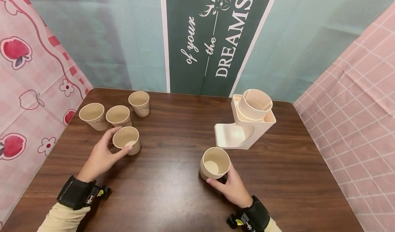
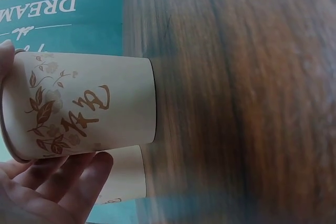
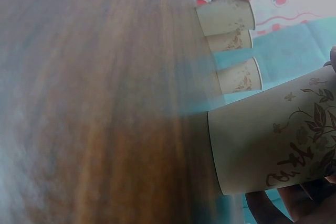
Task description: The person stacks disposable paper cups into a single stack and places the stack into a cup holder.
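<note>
On the left of the table, my left hand (image 1: 103, 154) grips a beige paper cup (image 1: 135, 146) between thumb and fingers, just below its rim. Brown leaves and lettering mark that cup's side in the left wrist view, where its base is close to the wood. My right hand (image 1: 232, 187) holds another paper cup (image 1: 213, 166) near the centre, thumb at the front and fingers round the right side. A second rim line shows under its top rim, like nested cups. Both held cups are upright, with their mouths up.
Behind the left hand stand three more paper cups (image 1: 92, 112), (image 1: 118, 115), (image 1: 139, 101). A cream-coloured holder (image 1: 256, 132) with a round cup-like top (image 1: 254, 105) and a flat foot stands at the back right. Cloth hangs behind the brown table (image 1: 172, 197).
</note>
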The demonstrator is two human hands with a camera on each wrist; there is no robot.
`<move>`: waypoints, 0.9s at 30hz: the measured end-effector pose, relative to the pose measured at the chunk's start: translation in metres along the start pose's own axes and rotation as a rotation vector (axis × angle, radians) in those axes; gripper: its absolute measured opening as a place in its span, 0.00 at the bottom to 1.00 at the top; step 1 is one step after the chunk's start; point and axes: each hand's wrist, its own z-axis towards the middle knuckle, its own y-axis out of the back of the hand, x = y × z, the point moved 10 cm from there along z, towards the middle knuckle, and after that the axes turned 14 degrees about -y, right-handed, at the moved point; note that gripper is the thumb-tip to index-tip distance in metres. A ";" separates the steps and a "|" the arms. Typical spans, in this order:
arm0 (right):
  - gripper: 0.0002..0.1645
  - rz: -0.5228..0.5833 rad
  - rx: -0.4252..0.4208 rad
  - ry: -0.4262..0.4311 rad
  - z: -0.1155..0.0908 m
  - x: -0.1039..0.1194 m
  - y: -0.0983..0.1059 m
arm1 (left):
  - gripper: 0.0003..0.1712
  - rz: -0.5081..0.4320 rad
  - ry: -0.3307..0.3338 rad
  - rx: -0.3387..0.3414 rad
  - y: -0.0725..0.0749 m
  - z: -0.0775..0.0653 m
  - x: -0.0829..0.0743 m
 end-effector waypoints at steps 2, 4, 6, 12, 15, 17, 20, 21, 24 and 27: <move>0.47 -0.001 0.005 0.001 0.000 0.000 0.000 | 0.43 -0.003 0.002 0.000 0.000 0.000 0.000; 0.47 0.001 0.010 0.006 0.000 0.001 -0.001 | 0.43 -0.006 0.005 0.001 0.000 0.000 0.000; 0.47 0.004 0.019 0.004 0.000 0.000 -0.001 | 0.42 -0.009 0.006 0.002 0.000 0.000 0.000; 0.48 0.007 0.007 -0.007 -0.001 -0.002 0.000 | 0.42 -0.012 0.010 0.005 -0.001 0.000 0.000; 0.48 0.007 0.000 -0.015 -0.003 -0.003 0.001 | 0.42 -0.011 0.011 0.006 -0.002 -0.002 -0.001; 0.48 0.009 0.002 -0.012 -0.004 -0.004 0.000 | 0.42 -0.009 0.011 0.002 -0.002 -0.005 -0.001; 0.48 0.008 0.008 -0.010 -0.004 -0.003 -0.002 | 0.42 -0.007 0.008 -0.007 0.000 -0.007 -0.001; 0.48 0.006 0.008 -0.007 -0.004 -0.003 -0.002 | 0.42 -0.006 0.006 -0.007 0.000 -0.006 -0.001; 0.48 0.007 0.006 -0.005 -0.003 -0.003 -0.001 | 0.42 -0.009 -0.001 -0.006 0.000 -0.003 -0.002; 0.48 0.007 0.008 -0.008 -0.001 -0.003 0.001 | 0.42 -0.011 -0.006 -0.007 -0.001 0.001 -0.003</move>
